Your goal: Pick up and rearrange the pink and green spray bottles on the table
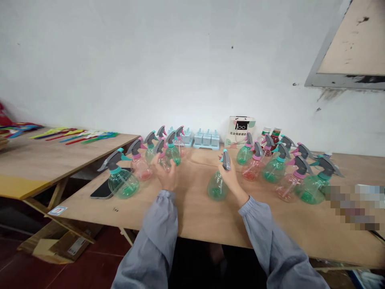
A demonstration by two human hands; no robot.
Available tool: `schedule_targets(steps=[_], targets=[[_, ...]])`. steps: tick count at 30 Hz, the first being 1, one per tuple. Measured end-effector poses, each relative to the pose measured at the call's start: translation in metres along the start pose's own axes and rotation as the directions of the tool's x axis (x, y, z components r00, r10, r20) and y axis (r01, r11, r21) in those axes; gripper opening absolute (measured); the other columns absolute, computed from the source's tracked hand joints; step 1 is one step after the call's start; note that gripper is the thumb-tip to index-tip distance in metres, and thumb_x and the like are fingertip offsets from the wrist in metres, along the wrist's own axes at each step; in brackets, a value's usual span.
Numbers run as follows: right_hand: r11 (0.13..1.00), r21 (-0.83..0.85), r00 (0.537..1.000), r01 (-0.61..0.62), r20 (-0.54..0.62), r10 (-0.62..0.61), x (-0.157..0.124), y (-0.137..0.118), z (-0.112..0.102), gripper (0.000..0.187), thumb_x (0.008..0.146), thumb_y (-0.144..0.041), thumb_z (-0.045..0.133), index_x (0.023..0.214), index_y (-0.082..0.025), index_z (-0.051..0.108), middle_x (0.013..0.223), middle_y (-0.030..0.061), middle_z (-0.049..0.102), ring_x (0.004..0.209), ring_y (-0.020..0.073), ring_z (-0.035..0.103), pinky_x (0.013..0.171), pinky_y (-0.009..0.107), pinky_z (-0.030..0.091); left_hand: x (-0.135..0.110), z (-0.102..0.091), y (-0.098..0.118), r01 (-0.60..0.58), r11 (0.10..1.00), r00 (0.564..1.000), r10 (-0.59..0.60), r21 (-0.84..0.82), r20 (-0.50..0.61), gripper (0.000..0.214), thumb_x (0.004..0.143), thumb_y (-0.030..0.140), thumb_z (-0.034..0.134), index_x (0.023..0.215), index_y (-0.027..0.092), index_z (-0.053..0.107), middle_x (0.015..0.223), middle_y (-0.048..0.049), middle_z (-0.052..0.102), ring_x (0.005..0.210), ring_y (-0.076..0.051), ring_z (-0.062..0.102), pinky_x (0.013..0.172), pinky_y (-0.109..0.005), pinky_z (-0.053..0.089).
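My right hand (pixel 231 176) is closed round the neck of a green spray bottle (pixel 217 187) with a grey trigger head, which stands upright on the wooden table (pixel 195 212). My left hand (pixel 166 173) hovers open, palm up and fingers spread, just in front of a group of green and pink spray bottles (pixel 168 150) at the back left. It holds nothing. Both arms wear grey sleeves.
More spray bottles (pixel 285 170) crowd the right side. A green bottle (pixel 122 180) and a dark phone (pixel 104 188) sit at the left edge. Light blue trays (pixel 207 139), a white box (pixel 240 131) and small red bottles line the wall. Another table (pixel 36 160) with coloured sticks stands left.
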State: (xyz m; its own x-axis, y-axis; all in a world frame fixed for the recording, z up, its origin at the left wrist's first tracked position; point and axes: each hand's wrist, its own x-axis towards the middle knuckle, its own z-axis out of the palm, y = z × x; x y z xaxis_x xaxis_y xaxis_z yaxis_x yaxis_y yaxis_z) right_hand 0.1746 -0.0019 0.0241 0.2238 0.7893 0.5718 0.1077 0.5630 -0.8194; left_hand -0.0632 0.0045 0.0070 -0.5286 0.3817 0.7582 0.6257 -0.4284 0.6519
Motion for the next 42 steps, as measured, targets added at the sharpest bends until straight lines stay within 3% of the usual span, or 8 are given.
schedule_targets(steps=[2,8,13,19,24,29,35,42], targets=[[1.0,0.008,1.0,-0.021,-0.014,0.021,0.002,-0.001,-0.006,0.037,0.072,-0.035,0.063,0.107,-0.023,0.063,0.116,0.0087,0.071,0.109,0.0256,0.065,0.103,0.045,0.047,0.014,-0.004,-0.017,0.092,0.991,0.993,-0.085,0.097,-0.076,0.073,0.086,0.037,0.063,0.147,0.013,0.032,0.149,-0.0222,0.043,0.143,-0.032,0.039,0.12,-0.051,0.031],[0.903,0.323,0.958,-0.283,0.055,0.28,0.007,-0.005,-0.029,0.03,0.069,-0.041,0.069,0.093,-0.023,0.069,0.092,0.005,0.078,0.1,0.0274,0.072,0.095,0.044,0.055,0.019,0.003,-0.042,0.239,0.93,0.92,-0.309,0.28,0.24,0.088,0.073,0.037,0.078,0.145,0.014,0.033,0.144,-0.023,0.048,0.138,-0.039,0.044,0.113,-0.059,0.035],[0.759,0.504,0.909,-0.412,0.289,0.301,0.008,-0.015,-0.033,0.037,0.058,-0.037,0.068,0.093,-0.024,0.069,0.086,0.0059,0.078,0.095,0.0333,0.075,0.083,0.048,0.06,-0.007,0.012,-0.023,0.068,0.944,0.899,-0.198,0.322,0.391,0.085,0.067,0.053,0.081,0.136,0.017,0.045,0.131,-0.0199,0.055,0.128,-0.041,0.051,0.107,-0.058,0.04],[0.719,0.511,0.881,-0.471,0.313,0.355,0.003,-0.017,-0.024,0.032,0.057,-0.032,0.066,0.088,-0.025,0.07,0.086,0.005,0.078,0.095,0.0313,0.075,0.084,0.046,0.062,-0.037,0.02,0.007,-0.077,0.984,0.803,-0.034,0.16,0.595,0.081,0.069,0.056,0.079,0.134,0.02,0.047,0.123,-0.0141,0.057,0.124,-0.036,0.054,0.104,-0.053,0.043],[0.71,0.457,0.844,-0.536,0.325,0.427,0.0,-0.013,-0.019,0.023,0.05,-0.025,0.063,0.071,-0.023,0.072,0.078,0.0035,0.077,0.081,0.0262,0.073,0.072,0.037,0.061,-0.038,0.02,0.013,-0.065,0.992,0.787,-0.014,0.105,0.617,0.081,0.068,0.05,0.081,0.134,0.02,0.046,0.122,-0.0137,0.057,0.124,-0.036,0.054,0.105,-0.053,0.043],[0.74,0.469,0.876,-0.481,0.295,0.383,0.001,-0.017,-0.025,0.011,0.048,-0.026,0.056,0.057,-0.023,0.062,0.06,-0.0004,0.066,0.059,0.0172,0.061,0.053,0.028,0.049,-0.036,0.019,0.013,-0.035,0.994,0.783,-0.036,0.102,0.621,0.081,0.067,0.046,0.083,0.134,0.019,0.046,0.122,-0.0134,0.057,0.125,-0.036,0.054,0.106,-0.055,0.042],[0.782,0.439,0.889,-0.443,0.327,0.32,0.001,-0.024,-0.024,0.027,0.052,-0.03,0.057,0.075,-0.022,0.067,0.077,0.0036,0.072,0.07,0.0216,0.066,0.063,0.032,0.051,-0.037,0.02,0.011,-0.04,0.996,0.786,-0.019,0.081,0.618,0.082,0.068,0.047,0.082,0.137,0.02,0.046,0.124,-0.0132,0.058,0.125,-0.036,0.054,0.108,-0.055,0.041],[0.766,0.52,0.92,-0.378,0.3,0.25,-0.005,-0.027,-0.025,0.017,0.054,-0.028,0.055,0.071,-0.025,0.055,0.064,-0.0013,0.062,0.058,0.0188,0.06,0.063,0.035,0.054,-0.037,0.02,0.01,-0.026,0.998,0.787,-0.018,0.062,0.617,0.082,0.067,0.048,0.083,0.136,0.022,0.047,0.125,-0.0122,0.058,0.125,-0.035,0.055,0.108,-0.053,0.041]])
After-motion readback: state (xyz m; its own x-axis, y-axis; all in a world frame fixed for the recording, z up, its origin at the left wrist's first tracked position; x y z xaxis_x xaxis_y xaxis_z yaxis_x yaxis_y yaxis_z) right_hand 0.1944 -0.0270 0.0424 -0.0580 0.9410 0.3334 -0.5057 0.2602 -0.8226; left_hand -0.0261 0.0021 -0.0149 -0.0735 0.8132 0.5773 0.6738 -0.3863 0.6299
